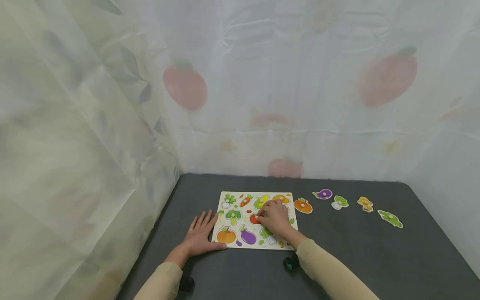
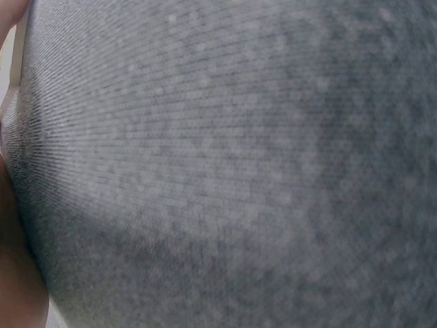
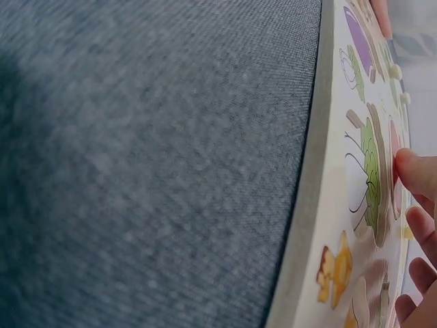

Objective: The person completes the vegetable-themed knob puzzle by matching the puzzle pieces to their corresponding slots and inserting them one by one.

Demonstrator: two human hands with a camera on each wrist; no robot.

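A wooden vegetable puzzle board [image 1: 258, 246] lies on the dark table. My right hand [image 1: 276, 218] is over its middle, with thumb and fingertips pinching the red tomato piece [image 1: 254, 219] at its slot; the knob is hidden by the fingers. In the right wrist view the thumb touches the tomato piece [image 3: 396, 171] low over the board. Flat on the table, my left hand [image 1: 202, 237] spreads along the board's left edge, its thumb by the near left corner. On the board, the broccoli piece [image 1: 233, 216] and carrot piece [image 1: 246, 201] show. A printed eggplant shape [image 1: 248, 236] lies nearer.
Right of the board lie several loose pieces: a pumpkin [image 1: 303, 205], an eggplant [image 1: 323, 194], a leafy cabbage [image 1: 339, 202], a mushroom [image 1: 365, 204] and a pea pod [image 1: 390, 218]. Pale curtains [image 1: 240, 154] hang behind and at the sides of the table.
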